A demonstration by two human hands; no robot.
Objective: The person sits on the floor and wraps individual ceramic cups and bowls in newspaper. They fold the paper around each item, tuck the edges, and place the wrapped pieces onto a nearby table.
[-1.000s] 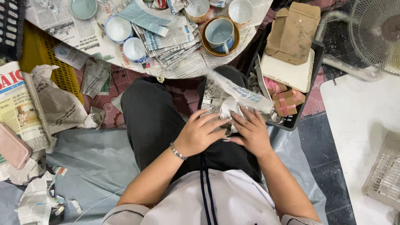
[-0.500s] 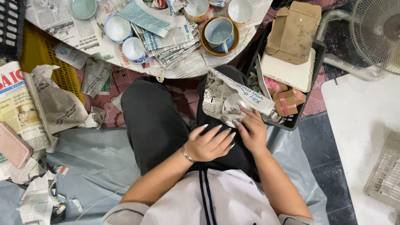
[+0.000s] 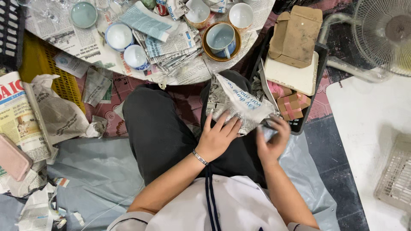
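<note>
A newspaper-wrapped bundle [image 3: 239,105] is pressed flat on the lap by the left hand [image 3: 218,137], fingers spread. Its right edge is gripped by the right hand [image 3: 270,143], beside a black tray [image 3: 321,81] of tan cartons [image 3: 296,36].

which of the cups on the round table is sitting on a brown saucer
The pale blue cup at the table's near edge, just beyond the newspaper bundle. It alone rests on a brown saucer; the other cups stand directly on newspaper.
</note>
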